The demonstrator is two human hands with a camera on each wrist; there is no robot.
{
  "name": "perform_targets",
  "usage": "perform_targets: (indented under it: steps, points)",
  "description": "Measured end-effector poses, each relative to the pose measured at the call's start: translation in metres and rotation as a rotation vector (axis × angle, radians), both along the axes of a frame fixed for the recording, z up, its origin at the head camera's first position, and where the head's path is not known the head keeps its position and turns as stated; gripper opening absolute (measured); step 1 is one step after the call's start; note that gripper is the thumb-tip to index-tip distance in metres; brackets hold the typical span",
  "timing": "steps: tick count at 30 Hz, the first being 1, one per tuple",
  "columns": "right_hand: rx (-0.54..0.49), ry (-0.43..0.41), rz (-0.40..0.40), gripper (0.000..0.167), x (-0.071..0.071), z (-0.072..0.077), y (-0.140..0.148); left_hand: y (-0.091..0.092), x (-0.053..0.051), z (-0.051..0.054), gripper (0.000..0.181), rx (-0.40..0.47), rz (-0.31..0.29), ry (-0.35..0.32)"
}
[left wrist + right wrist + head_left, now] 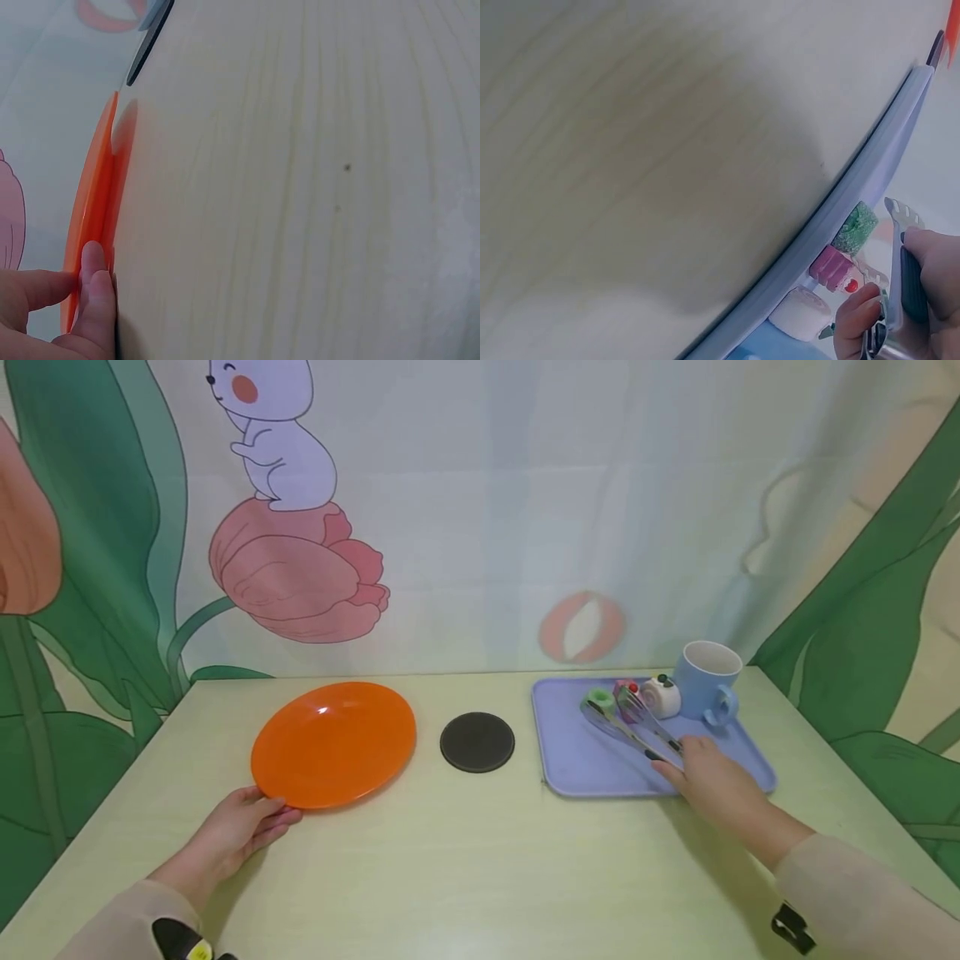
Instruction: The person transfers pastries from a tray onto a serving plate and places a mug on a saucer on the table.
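My left hand [240, 828] pinches the near-left rim of a round orange plate [337, 743], thumb on top and fingers underneath. In the left wrist view the plate [94, 202] is seen edge-on beside the tabletop. My right hand [716, 777] grips metal serving tongs [911, 285] with dark handle grips, held over a lilac tray [585, 768]. The spread tips of the tongs hang near a green ring-shaped sweet [600, 698] and a pink cake [829, 268] with a red berry on top. Beside these stands a white roll cake [663, 698].
A light blue mug [701, 685] stands at the tray's back right corner, handle toward the front right. Between plate and tray lies a round black coaster [477, 742]. A printed curtain [465, 527] hangs along the table's back edge.
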State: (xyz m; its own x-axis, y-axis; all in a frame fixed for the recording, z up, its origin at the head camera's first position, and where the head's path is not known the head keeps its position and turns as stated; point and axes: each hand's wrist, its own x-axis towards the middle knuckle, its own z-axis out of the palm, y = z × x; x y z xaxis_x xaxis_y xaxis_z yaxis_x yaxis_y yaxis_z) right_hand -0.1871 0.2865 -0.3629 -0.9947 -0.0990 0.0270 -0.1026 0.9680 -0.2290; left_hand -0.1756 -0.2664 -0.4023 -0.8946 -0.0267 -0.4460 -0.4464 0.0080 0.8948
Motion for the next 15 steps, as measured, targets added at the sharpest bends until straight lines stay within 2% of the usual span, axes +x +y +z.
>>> perform_targets:
  steps: [7, 15]
  points:
    - [0.003, -0.006, -0.006, 0.061, -0.0039, 0.0009, -0.0024, -0.0006, 0.0, 0.0008, 0.059, 0.003, -0.01, 0.001]
    - [0.009, -0.05, -0.024, 0.065, -0.0085, 0.0003, -0.0042, 0.0013, -0.0002, 0.0016, 0.055, -0.012, 0.009, -0.006]
